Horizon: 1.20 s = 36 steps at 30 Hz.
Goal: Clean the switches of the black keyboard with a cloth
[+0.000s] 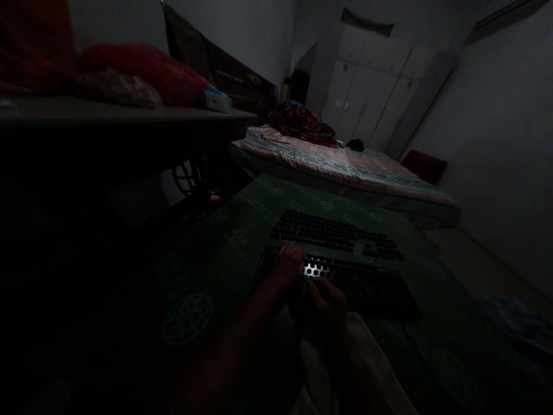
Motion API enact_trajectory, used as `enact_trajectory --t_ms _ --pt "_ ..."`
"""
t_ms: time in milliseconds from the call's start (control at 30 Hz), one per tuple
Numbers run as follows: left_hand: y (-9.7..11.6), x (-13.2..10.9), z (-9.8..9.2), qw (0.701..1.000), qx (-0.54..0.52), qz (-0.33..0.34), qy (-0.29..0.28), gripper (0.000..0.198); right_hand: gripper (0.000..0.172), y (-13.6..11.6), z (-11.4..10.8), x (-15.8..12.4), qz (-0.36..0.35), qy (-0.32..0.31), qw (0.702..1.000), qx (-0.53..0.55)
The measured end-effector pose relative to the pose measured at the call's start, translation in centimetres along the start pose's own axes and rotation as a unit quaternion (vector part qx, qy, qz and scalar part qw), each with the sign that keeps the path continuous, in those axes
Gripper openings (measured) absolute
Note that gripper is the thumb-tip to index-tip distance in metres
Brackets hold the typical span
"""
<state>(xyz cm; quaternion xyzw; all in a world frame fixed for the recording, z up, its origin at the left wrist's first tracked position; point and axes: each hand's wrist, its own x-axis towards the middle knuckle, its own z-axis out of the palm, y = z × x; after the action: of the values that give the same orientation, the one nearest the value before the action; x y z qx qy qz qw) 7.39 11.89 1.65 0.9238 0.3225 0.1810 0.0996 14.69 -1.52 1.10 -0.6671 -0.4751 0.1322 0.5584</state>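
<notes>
A dark keyboard base (384, 291) with its keycaps off lies on a green table. Its bare key area shows a bright patch of dark holes between my hands. My left hand (289, 265) rests on the left part of the base with its fingers curled; what they hold, if anything, is hidden. Close by on the near side, my right hand (328, 297) is closed in a pinch, its fingertips at the base. A small greenish glint shows at those fingertips, too dark to name. Behind the base, loose black keycaps (319, 230) lie laid out in keyboard order.
The green printed table cover (233, 265) spreads around the keyboard. Beyond it stands a bed (345, 164) with a bundled colourful blanket (302, 122). At left, a shelf-like tabletop (129, 112) bears a red bag (151, 69). A pale cloth (363, 351) lies near my right forearm.
</notes>
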Motion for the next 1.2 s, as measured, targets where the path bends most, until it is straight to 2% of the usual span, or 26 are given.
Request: enact_trajectory --t_ms 233,333,433,567,800,1033,1200 --pt "-1.2 -0.3 0.2 0.999 -0.043 0.018 0.018 0.013 0.026 0.3 0.8 0.1 -0.042 -0.003 0.999 -0.014" --pt "-1.6 -0.1 0.0 0.997 -0.067 0.027 0.028 0.014 0.025 0.1 1.0 0.4 -0.023 -0.001 1.0 -0.003" --pt "-1.7 0.1 -0.5 0.995 -0.084 0.043 0.017 0.014 0.026 -0.4 0.9 0.6 0.006 0.0 1.0 0.002" --pt "-2.0 0.2 -1.0 0.994 -0.106 0.034 0.004 0.016 0.024 -0.8 0.9 0.8 0.023 -0.006 1.0 0.004" --pt "-2.8 0.4 -0.9 0.99 -0.141 0.028 0.008 0.021 0.021 -0.4 1.7 1.0 0.011 0.006 1.0 0.026" --pt "-2.4 0.1 -1.3 0.988 -0.152 0.017 -0.007 0.028 0.021 -0.3 1.9 1.1 -0.004 0.003 1.0 0.014" --pt "-2.4 0.2 -1.3 0.988 -0.157 0.011 -0.002 0.025 0.022 -0.6 1.7 1.0 0.004 0.004 0.999 0.037"
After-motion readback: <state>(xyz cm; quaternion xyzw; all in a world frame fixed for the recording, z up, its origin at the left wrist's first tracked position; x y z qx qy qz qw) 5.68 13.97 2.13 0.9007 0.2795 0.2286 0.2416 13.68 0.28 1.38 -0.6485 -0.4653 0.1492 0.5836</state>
